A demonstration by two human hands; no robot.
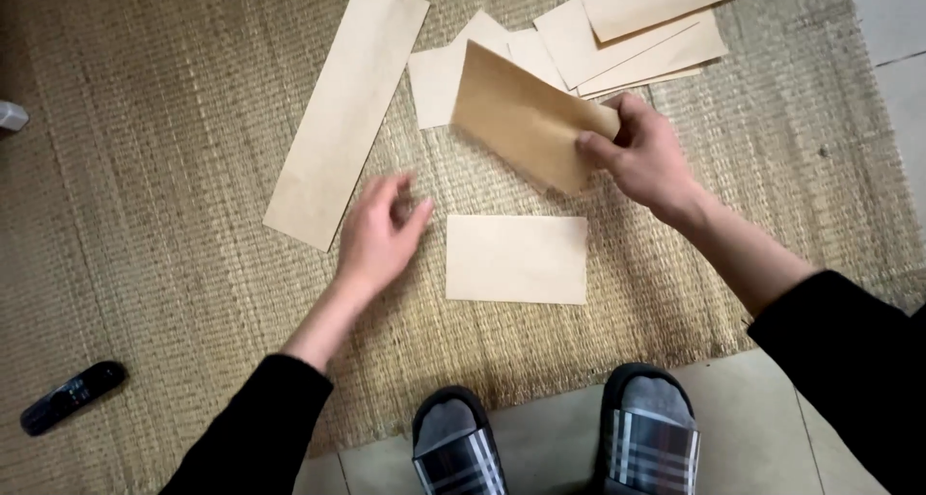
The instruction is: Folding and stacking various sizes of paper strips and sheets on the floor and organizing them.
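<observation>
**Brown paper sheet lifted over the straw mat**

Brown paper sheet [526, 119] is pinched at its right edge in my right hand [641, 157], thumb on top, fingers curled behind. It hangs tilted above the woven mat [154, 167], clear of it, in front of a loose pile of sheets [637, 32] at the top.

My left hand [381, 234] hovers open over the mat, fingers loosely spread, holding nothing. It sits between the long strip [347, 109] on its left and a small flat rectangle [517, 260] just to its right.

A dark remote [72, 397] lies near the mat's lower left. My plaid slippers [559, 437] stand on the floor tiles at the mat's near edge.
</observation>
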